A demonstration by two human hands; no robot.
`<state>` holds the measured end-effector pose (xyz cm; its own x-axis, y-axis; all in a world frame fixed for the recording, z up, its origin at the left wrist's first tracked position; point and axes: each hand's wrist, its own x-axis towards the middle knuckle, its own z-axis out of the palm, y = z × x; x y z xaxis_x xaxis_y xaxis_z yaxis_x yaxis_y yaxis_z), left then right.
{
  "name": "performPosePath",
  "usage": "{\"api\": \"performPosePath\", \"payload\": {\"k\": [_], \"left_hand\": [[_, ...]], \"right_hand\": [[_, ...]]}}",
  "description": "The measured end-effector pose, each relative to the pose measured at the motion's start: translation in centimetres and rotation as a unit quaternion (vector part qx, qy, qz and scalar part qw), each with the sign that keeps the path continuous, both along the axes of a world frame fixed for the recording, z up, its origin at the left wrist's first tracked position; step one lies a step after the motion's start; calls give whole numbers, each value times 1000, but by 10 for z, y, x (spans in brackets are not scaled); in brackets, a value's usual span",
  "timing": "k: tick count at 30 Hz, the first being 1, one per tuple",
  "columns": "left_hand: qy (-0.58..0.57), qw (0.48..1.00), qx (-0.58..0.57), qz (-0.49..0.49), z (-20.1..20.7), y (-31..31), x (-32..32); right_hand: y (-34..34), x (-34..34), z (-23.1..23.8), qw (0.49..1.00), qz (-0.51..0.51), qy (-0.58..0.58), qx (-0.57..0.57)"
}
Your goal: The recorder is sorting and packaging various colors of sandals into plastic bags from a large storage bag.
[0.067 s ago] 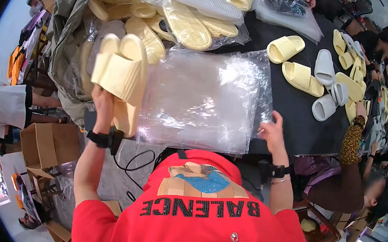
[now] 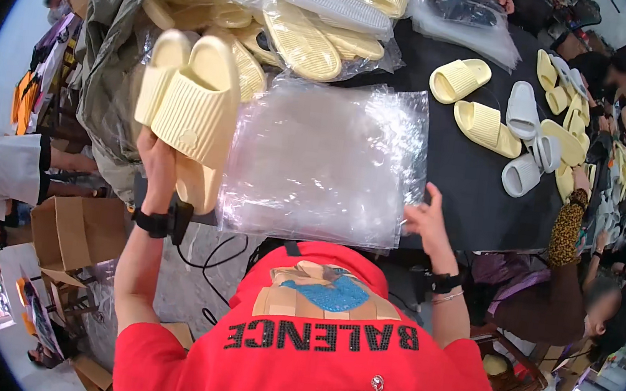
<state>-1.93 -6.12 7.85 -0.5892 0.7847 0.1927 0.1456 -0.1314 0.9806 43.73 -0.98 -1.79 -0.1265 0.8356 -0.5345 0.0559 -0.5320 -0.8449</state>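
Observation:
A pair of pale yellow slide slippers [image 2: 193,108], held together and toes up, is in my left hand [image 2: 156,166], which is closed round their lower part. Beside them a stack of clear plastic bags [image 2: 323,170] lies flat on the dark table [image 2: 468,190] in front of me. My right hand [image 2: 427,220] is at the right edge of the stack, its fingers apart and nothing plainly in them. Whether its fingertips touch the plastic I cannot tell.
Bagged yellow slippers [image 2: 300,39] are heaped at the far left beside a grey-green sack [image 2: 107,72]. Loose yellow slippers [image 2: 487,128] and grey slippers [image 2: 523,110] lie to the right, near a co-worker's leopard-print sleeve [image 2: 567,224]. More clear bags [image 2: 466,39] lie at the back. A cardboard box [image 2: 81,235] stands at the left.
My left hand has shifted slightly left with the slippers. My right hand has moved left and a little down, and the right edge of the plastic bags has shifted inward.

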Motion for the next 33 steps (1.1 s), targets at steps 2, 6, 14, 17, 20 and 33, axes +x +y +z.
{"api": "performPosePath", "payload": {"k": [2, 6, 14, 17, 20, 33], "left_hand": [[92, 996, 18, 9, 21, 4, 16], [98, 967, 66, -227, 11, 36, 93], [476, 784, -129, -377, -150, 90, 210], [555, 757, -95, -332, -161, 97, 200], [567, 768, -131, -267, -164, 109, 162], [586, 747, -184, -257, -151, 43, 117]], "right_hand": [[-10, -4, -11, 999, 30, -15, 5], [-19, -16, -28, 991, 29, -88, 100], [-41, -43, -68, 709, 376, -457, 384], [-39, -40, -77, 710, 380, -468, 364], [-39, -40, -82, 714, 368, -459, 380], [9, -60, -66, 737, 343, -498, 303]]}}
